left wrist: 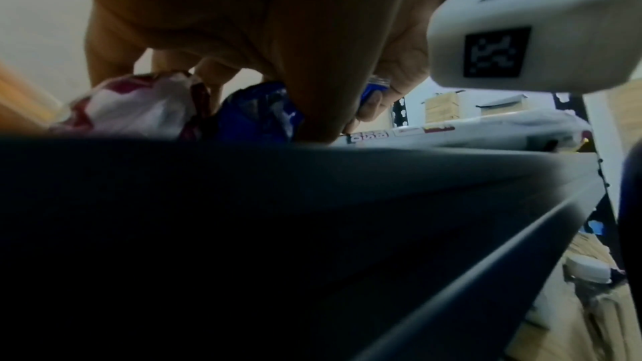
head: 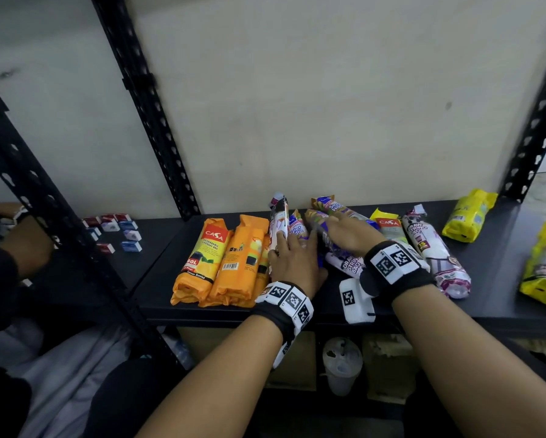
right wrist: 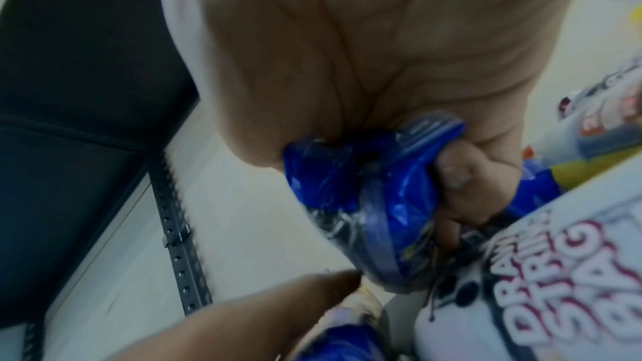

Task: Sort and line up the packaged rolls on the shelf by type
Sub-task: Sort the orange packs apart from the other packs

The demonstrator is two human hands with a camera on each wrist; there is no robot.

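Packaged rolls lie on the black shelf [head: 486, 298]. Orange rolls [head: 221, 257] lie side by side at the left. A white roll [head: 279, 219] and blue rolls [head: 297, 229] are in the middle. My left hand [head: 292, 248] rests flat across them, fingers spread over the white roll [left wrist: 139, 111] and a blue roll [left wrist: 257, 114]. My right hand [head: 334, 230] grips another blue roll [right wrist: 365, 202], its thumb [right wrist: 462, 174] curled round it. White drawstring-bag rolls [head: 432, 254] [right wrist: 555, 298] lie to the right of that hand, and yellow rolls [head: 469, 214] further right.
Black perforated uprights [head: 145, 105] [head: 537, 121] frame the bay against a pale wall. Small red and blue boxes [head: 113, 230] sit on the neighbouring shelf at the left, where another person's arm [head: 22, 248] reaches in. A plastic cup [head: 341, 365] and cardboard boxes stand below.
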